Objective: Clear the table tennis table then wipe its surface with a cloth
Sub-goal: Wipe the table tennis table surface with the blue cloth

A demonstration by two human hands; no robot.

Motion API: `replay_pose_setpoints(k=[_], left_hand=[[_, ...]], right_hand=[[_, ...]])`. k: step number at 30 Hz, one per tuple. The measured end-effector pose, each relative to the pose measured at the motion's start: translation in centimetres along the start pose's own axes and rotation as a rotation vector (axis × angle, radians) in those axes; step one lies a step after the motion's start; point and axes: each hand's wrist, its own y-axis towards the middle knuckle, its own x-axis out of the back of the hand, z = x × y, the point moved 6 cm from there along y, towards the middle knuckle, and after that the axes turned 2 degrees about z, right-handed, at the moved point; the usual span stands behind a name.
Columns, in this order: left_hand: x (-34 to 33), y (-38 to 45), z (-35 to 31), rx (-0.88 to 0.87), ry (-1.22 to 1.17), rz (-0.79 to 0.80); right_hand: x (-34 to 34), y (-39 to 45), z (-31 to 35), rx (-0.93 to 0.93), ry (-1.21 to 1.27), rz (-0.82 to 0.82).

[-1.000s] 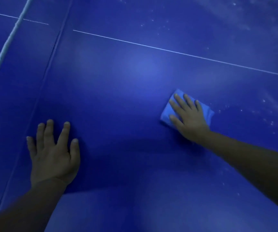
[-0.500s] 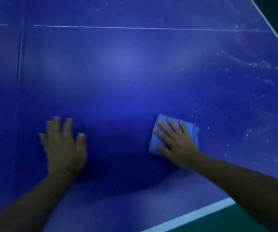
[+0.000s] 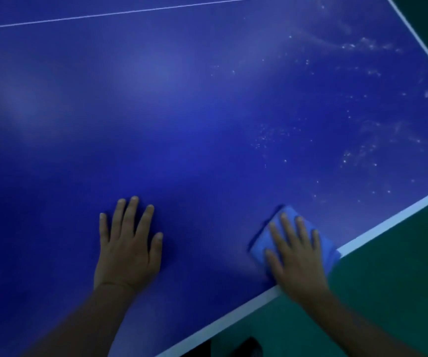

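Observation:
The blue table tennis table [image 3: 182,112] fills most of the view. A folded light-blue cloth [image 3: 260,240] lies at the table's near white edge line, partly reaching over it. My right hand [image 3: 295,256] presses flat on the cloth with straight, spread fingers and covers most of it. My left hand [image 3: 128,248] rests flat on the bare surface to the left of the cloth, fingers straight, holding nothing.
White dust specks and smears [image 3: 357,140] are scattered over the right part of the table. A white centre line [image 3: 104,15] runs across the top. The white edge line [image 3: 388,215] borders green floor [image 3: 388,292] at the lower right.
My right hand has dragged the cloth toward me, from the middle of the table to its near edge. My left hand stays flat on the table. The view has swung right.

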Motion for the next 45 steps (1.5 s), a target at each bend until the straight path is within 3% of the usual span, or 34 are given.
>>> replay_pose_setpoints(k=[3, 5, 7, 9, 11, 15, 18, 20, 23, 24, 25, 28, 30, 32, 35, 39, 42, 45], left_hand=[[0.2, -0.1, 0.0, 0.01, -0.013, 0.016], [0.4, -0.2, -0.1, 0.006, -0.027, 0.017], [0.6, -0.2, -0.2, 0.018, -0.026, 0.014], [0.7, -0.2, -0.4, 0.033, -0.017, 0.016], [0.8, -0.2, -0.4, 0.041, -0.014, 0.025], [0.7, -0.3, -0.6, 0.045, -0.01, 0.044], [0.8, -0.3, -0.6, 0.045, -0.001, 0.066], [0.8, -0.3, -0.6, 0.051, 0.003, 0.067], [0.8, -0.3, -0.6, 0.055, 0.009, 0.073], [0.7, -0.2, -0.5, 0.05, 0.011, 0.079], [0.7, -0.1, -0.5, 0.049, 0.015, 0.086], [0.5, -0.1, -0.6, 0.056, 0.015, 0.093], [0.5, -0.1, -0.5, 0.063, 0.002, 0.084], [0.4, -0.2, -0.4, 0.061, 0.002, 0.081], [0.1, -0.1, -0.2, 0.054, 0.018, 0.071], [-0.1, 0.0, 0.0, 0.065, 0.028, 0.075], [-0.1, 0.0, 0.1, 0.075, 0.026, 0.06], [-0.1, 0.2, 0.2, 0.064, 0.022, 0.04]], right_hand=[[1.0, 3.7, -2.0, -0.42, 0.111, -0.043], [1.0, 5.8, 1.0, -0.559, 0.157, -0.048], [0.4, 5.6, 7.0, -0.356, 0.125, -0.079], [-1.0, 2.5, 11.6, 0.021, 0.074, -0.051], [-1.4, 0.3, 9.1, 0.129, 0.052, -0.024], [0.0, 0.4, -5.1, -0.408, 0.073, -0.036], [0.5, 1.5, -6.7, -0.75, 0.177, -0.078], [0.4, 2.6, -2.3, -0.617, 0.148, -0.1], [-0.9, 2.3, 3.8, 0.002, 0.011, -0.02], [-0.9, 2.1, 2.6, 0.076, -0.01, -0.005], [-0.6, 2.2, 0.1, 0.025, -0.001, -0.001], [0.6, 2.0, -8.4, -0.434, 0.064, -0.001], [0.6, 1.4, -9.2, -0.579, 0.132, -0.018], [0.3, 1.0, -5.7, -0.543, 0.146, -0.038], [0.4, 2.6, 2.2, -0.308, 0.107, -0.026], [2.0, 11.0, 12.3, -0.1, 0.205, -0.064], [3.3, 18.4, 18.4, -0.02, 0.246, -0.062], [4.4, 23.9, 19.7, -0.023, 0.253, -0.046]])
